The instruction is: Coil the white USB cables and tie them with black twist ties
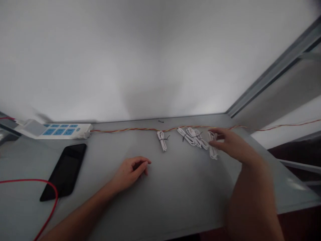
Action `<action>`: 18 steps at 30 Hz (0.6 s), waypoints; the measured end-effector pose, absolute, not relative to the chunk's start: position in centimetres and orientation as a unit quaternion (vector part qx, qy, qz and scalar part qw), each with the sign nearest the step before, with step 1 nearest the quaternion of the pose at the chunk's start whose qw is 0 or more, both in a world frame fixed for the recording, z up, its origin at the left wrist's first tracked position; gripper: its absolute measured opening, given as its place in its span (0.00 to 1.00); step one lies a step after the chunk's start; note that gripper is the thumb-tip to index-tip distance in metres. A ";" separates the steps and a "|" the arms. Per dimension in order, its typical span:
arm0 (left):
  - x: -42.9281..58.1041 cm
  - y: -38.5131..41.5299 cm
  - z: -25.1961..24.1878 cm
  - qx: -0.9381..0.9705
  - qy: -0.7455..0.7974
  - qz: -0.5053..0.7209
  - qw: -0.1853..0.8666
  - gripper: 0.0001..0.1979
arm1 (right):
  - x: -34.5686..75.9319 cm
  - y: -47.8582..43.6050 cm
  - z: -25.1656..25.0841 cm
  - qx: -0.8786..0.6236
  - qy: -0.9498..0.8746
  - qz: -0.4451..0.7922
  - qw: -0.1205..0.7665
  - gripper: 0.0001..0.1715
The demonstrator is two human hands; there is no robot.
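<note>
My right hand [229, 144] is at the right of the grey table, its thumb and fingers closed around a coiled white cable [214, 154] that stands nearly lengthwise. Just left of it lie more white cable coils [193, 138], side by side and bound with dark twist ties. A single tied cable coil [162, 141] rests apart from these, nearer the middle. Below and left of that coil, my left hand [134, 170] lies on the tabletop, fingers loosely curled and thumb against them, with nothing visible in it.
A white power strip [81, 131] with blue sockets and a plugged-in adapter [35, 128] sits at the back left. Twisted red-yellow wire [130, 129] runs along the back. A black phone [65, 170] and red cord [54, 189] are left. A small dark tie [161, 121] lies by the wall.
</note>
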State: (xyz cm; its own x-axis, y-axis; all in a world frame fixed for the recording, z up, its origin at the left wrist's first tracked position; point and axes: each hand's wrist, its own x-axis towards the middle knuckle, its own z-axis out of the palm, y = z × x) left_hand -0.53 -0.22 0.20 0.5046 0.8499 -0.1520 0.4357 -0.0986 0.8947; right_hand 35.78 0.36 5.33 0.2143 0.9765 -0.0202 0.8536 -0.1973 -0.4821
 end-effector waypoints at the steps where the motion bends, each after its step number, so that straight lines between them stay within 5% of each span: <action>1: -0.5 -0.3 0.1 0.711 0.451 0.214 0.495 0.14 | 34.7 0.3 5.8 -0.730 -0.623 0.176 0.220 0.26; 10: -0.1 -0.5 -0.2 0.670 0.396 0.274 0.564 0.25 | 20.1 1.5 1.9 -0.539 -0.684 0.321 0.373 0.28; 18: 0.7 0.1 -0.9 0.574 0.402 0.363 0.615 0.20 | 16.6 0.0 -1.2 -0.367 -0.609 0.488 0.506 0.22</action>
State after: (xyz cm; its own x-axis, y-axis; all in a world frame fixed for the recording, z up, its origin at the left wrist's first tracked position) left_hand 0.67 0.11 -0.90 0.4136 0.9071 -0.0779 0.0154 0.0786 0.9968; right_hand 16.64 0.05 -1.19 -0.2181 0.9414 0.2572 -0.0471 0.2531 -0.9663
